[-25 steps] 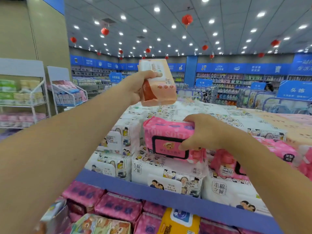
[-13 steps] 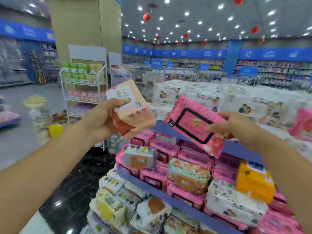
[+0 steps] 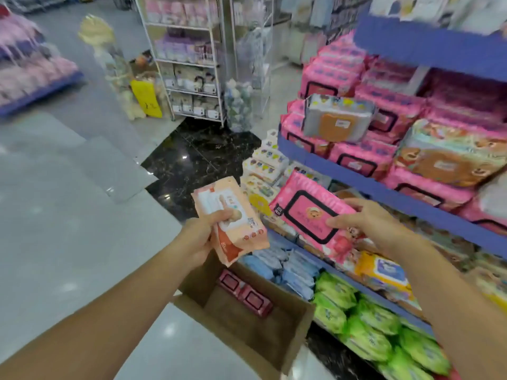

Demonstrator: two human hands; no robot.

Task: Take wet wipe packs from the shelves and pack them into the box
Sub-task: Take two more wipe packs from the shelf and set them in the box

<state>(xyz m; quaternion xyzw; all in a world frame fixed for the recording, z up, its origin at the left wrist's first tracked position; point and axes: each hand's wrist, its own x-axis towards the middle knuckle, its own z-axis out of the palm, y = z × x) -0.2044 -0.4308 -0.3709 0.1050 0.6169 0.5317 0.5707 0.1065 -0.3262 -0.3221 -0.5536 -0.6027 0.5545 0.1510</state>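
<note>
- Head view (the only one): the left hand (image 3: pixel 204 237) has its grip clenched round an orange wet wipe pack (image 3: pixel 233 218). The thumb lies across the front, and the pack is tilted with its top end pointing up and away.
- The right hand (image 3: pixel 367 223) has its grip on a pink wet wipe pack (image 3: pixel 310 212), the kind with a black-outlined lid flap and a little bear. The thumb is on the front face and the fingers are at the far edge.
- Both packs are up in the air, orange on the left and pink on the right. They're near each other, but I can't tell if they touch.
- An open cardboard box (image 3: pixel 247 333) sits on the floor right below the hands, up against the foot of the shelves (image 3: pixel 384 190).
- Two dark red packs (image 3: pixel 247 293) lie side by side at the far end of the box. The rest of the bottom is bare cardboard.
- The shelves on the right have blue edges and are loaded with pink packs on the upper tiers. A grey pack with a brown lid (image 3: pixel 337 117) rests on top of some of them.
- Lower down there are blue packs (image 3: pixel 288 270) and green packs (image 3: pixel 370 325), plus a yellow pack (image 3: pixel 384 272) just under the right wrist.
- Further back a white wire rack (image 3: pixel 189 58) holds more goods, way too blurry to read.
- The floor (image 3: pixel 68 215) is pale grey tile with a black marble patch (image 3: pixel 197 160).
</note>
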